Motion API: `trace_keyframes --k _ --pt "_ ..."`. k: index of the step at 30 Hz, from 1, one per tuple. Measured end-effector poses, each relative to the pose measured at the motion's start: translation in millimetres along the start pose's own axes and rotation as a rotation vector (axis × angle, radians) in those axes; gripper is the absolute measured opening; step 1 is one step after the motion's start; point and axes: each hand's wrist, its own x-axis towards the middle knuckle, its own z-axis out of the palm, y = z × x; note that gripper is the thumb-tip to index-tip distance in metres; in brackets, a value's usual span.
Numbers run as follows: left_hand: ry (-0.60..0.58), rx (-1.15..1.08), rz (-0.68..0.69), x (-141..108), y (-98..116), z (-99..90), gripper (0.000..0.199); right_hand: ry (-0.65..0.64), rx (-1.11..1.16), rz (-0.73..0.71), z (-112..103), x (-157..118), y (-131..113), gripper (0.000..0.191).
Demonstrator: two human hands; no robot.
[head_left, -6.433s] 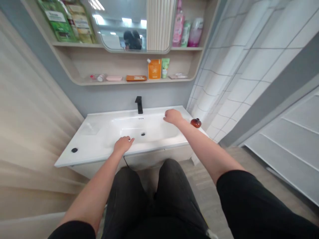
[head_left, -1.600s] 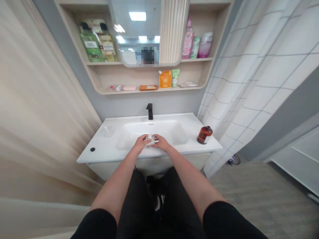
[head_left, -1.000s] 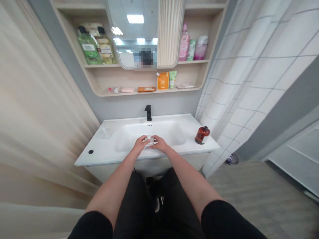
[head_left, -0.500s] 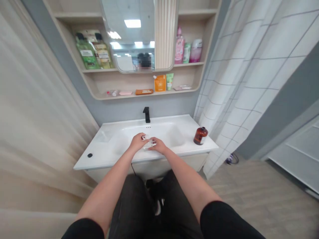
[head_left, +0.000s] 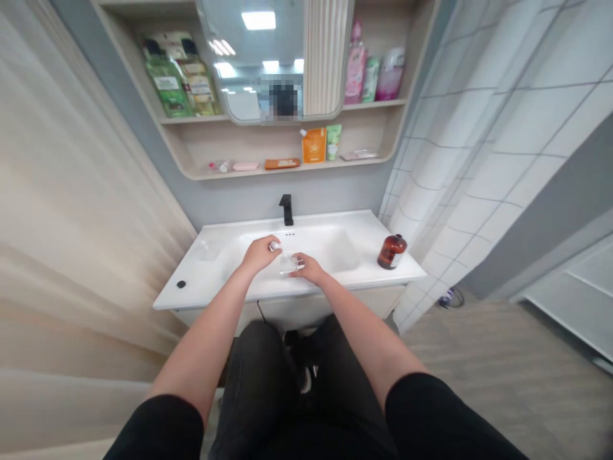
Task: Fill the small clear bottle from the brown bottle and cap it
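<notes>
Over the front of the white sink basin [head_left: 335, 246], my right hand [head_left: 309, 268] is closed round a small clear container [head_left: 288, 264], see-through and hard to make out. My left hand [head_left: 258, 255], a little to the left and higher, pinches a small silvery-white cap-like piece [head_left: 274, 245]. A gap shows between that piece and the container's body, though whether a thin part joins them I cannot tell. A brown bottle [head_left: 392, 252] with a pale label stands on the right of the counter. On the left lies a black round cap [head_left: 181, 284].
Behind the basin rises a black faucet [head_left: 287, 210]. A faint clear object [head_left: 207, 250] rests on the counter's left. Above, a shelf [head_left: 191, 169] holds an orange pouch [head_left: 314, 145], a green tube [head_left: 333, 142] and small items. Curtains hang on both sides.
My left hand has moved up and left, drawing the small silvery-white piece away from the clear container. My right hand keeps the container over the basin. The whole view has shifted slightly.
</notes>
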Motion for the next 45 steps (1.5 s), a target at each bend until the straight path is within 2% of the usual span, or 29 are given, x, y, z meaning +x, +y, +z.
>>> trace_keyframes --k 2,6,10,14,18,20,23,26,29,32,34,39,41,43,45 --pt "0.03 0.016 -0.013 0 -1 -4.1 0.019 0.001 0.003 -0.007 0 0 1 0.071" --pt "0.044 -0.009 -0.04 0 -5 -11.5 0.02 0.006 -0.004 -0.008 -1 1 1 0.07" --pt "0.131 -0.08 -0.065 -8 -20 -19.9 0.023 0.007 0.003 -0.004 -1 1 2 0.071" --pt "0.225 -0.29 -0.232 -38 -55 -26.0 0.035 0.01 -0.006 -0.006 -1 1 2 0.072" --pt "0.334 -0.477 -0.446 -82 -105 -33.2 0.049 -0.01 0.014 -0.008 -2 -1 0 0.068" --pt "0.364 -0.409 -0.527 -103 -132 -42.6 0.049 -0.009 0.015 -0.006 -3 -2 -2 0.068" --pt "0.405 -0.12 -0.614 -126 -165 -65.0 0.042 -0.014 0.006 -0.005 -3 -3 -5 0.068" --pt "0.445 0.197 -0.642 -142 -181 -85.0 0.034 -0.016 -0.003 -0.005 -4 -4 -6 0.068" --pt "0.392 0.423 -0.589 -149 -181 -88.9 0.028 -0.002 -0.004 -0.008 -3 -4 -6 0.067" --pt "0.291 0.539 -0.543 -149 -174 -79.6 0.025 0.007 -0.004 0.005 -3 -4 -6 0.067" --pt "0.275 0.566 -0.543 -146 -171 -73.5 0.026 0.012 -0.014 0.009 -3 -4 -7 0.068" --pt "0.281 0.569 -0.561 -141 -166 -73.0 0.03 0.013 -0.015 -0.001 -3 -3 -4 0.067" --pt "0.325 0.552 -0.553 -140 -159 -72.1 0.033 0.009 -0.005 0.002 -2 -2 -3 0.068" --pt "0.397 0.506 -0.517 -136 -148 -64.5 0.035 0.005 0.001 0.008 -2 -2 -2 0.069" --pt "0.412 0.382 -0.424 -127 -133 -47.2 0.035 -0.005 0.012 0.005 -3 -3 -2 0.07"
